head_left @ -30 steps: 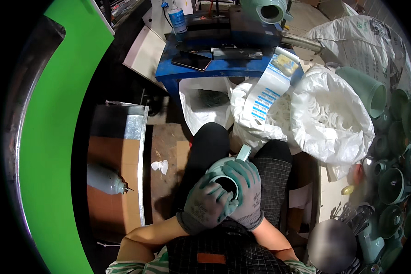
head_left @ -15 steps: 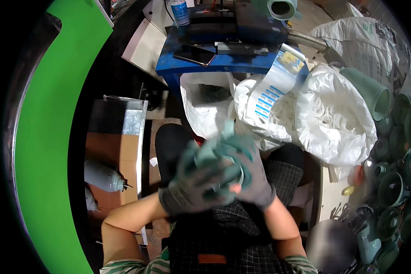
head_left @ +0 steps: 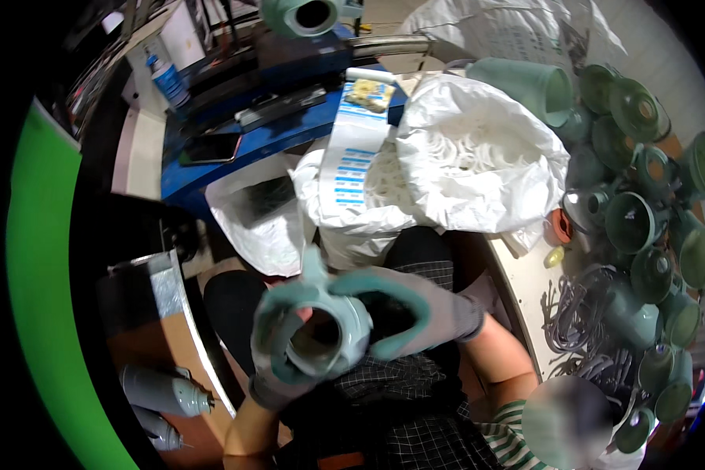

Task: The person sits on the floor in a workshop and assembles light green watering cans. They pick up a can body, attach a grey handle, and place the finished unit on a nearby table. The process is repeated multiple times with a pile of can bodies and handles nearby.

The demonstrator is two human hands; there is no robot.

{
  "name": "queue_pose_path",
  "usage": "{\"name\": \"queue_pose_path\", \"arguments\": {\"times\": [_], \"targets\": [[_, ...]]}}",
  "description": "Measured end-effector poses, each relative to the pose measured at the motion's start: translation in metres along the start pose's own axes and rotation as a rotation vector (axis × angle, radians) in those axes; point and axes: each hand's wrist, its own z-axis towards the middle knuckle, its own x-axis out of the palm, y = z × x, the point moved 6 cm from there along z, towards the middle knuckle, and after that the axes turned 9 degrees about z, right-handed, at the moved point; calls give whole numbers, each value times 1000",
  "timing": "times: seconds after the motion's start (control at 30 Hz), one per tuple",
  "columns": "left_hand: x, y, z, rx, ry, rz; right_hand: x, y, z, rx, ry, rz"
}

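Over my lap, my left hand, in a grey glove with green coating, is closed around a pale green hollow plastic part. The part has a wide round opening facing up and a stub sticking out at its far side. A bare fingertip shows at the opening's rim. At its right side is my gloved right hand, fingers and thumb spread in a C shape. Its fingertips reach over the far edge of the part; whether they touch it I cannot tell.
Ahead are white sacks of white rings, a printed label strip and a blue bench with a phone. On the right, green cups and grey cables crowd a table. Grey-green bodies lie in a box at left.
The view has swung to the right. My hands, earlier blurred together around the part, have separated; the right has opened, while the left holds the part with its opening upward.
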Motion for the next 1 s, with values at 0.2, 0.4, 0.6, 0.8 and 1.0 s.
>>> {"name": "queue_pose_path", "arguments": {"times": [0.2, 0.4, 0.6, 0.8, 1.0], "targets": [[46, -33, -18, 114, 195, -60, -193, -24, -55, 61, -903, -722], [54, -34, -12, 156, 272, 79, -257, -43, -34, 187, -774, -1377], [69, 4, -41, -61, 255, 41, -124, -10, -41, 138, -662, -87], [49, -29, 13, 192, 197, 216, 3, 50, -33, -409, -78, -1050], [42, -32, 16, 199, 1, 97, -20, 36, -28, -105, -354, -289]]}}
